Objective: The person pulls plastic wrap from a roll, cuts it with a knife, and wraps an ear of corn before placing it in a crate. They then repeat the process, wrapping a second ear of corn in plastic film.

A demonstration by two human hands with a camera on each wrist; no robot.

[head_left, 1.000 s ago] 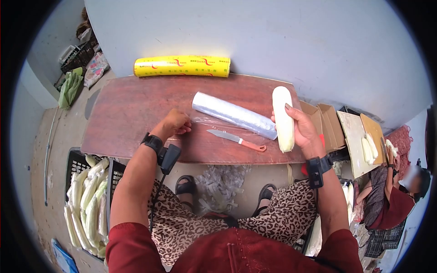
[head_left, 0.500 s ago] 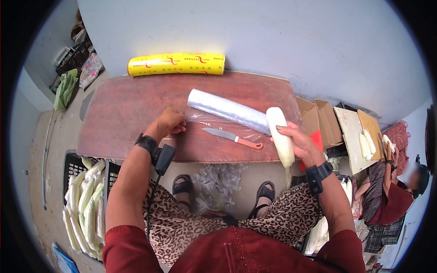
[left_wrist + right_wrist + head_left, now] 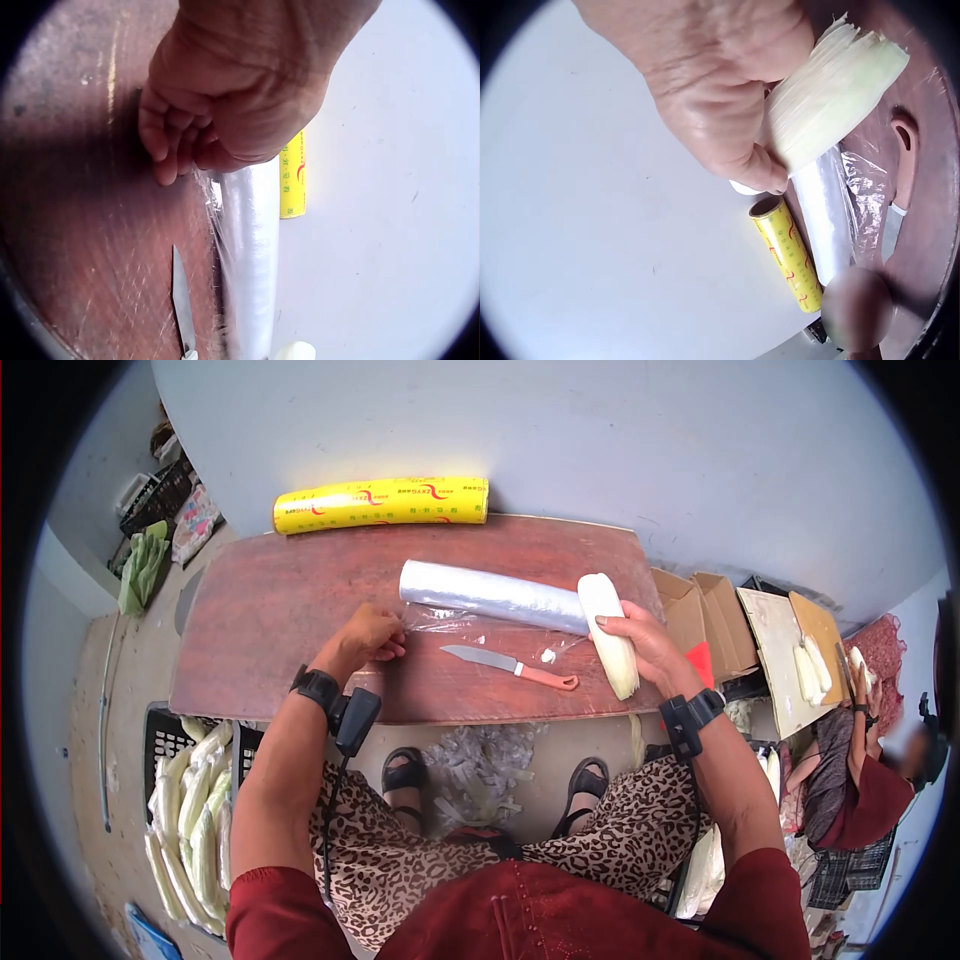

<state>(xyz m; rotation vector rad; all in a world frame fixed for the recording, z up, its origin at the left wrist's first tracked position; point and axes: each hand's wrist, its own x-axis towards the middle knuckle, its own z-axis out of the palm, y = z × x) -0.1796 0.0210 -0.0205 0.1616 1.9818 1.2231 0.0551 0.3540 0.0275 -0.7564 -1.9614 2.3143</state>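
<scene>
My right hand [image 3: 648,645] grips a pale ear of corn [image 3: 612,660] in its husk, thumb across the front. In the right wrist view the corn's ragged husk end [image 3: 862,45] points up and right. A roll of clear plastic film [image 3: 490,596] lies across the table, its far right end behind the corn. My left hand [image 3: 372,635] pinches the edge of the loose film [image 3: 440,621] pulled out from the roll, fingers curled, low over the tabletop. On the near side of the film lies a knife [image 3: 540,675] with an orange handle, blade pointing left.
A yellow printed roll [image 3: 380,502] lies along the table's back edge by the wall. Crates of pale wrapped corn [image 3: 195,810] stand at the left on the floor. Cardboard boxes [image 3: 700,620] are at the right, where another person [image 3: 860,800] sits. Plastic scraps [image 3: 475,770] lie underfoot.
My right hand first lowered the corn toward the table's near edge, then brought it up and left over the film roll's end. The roll has turned slightly. My left hand stays at the film's edge.
</scene>
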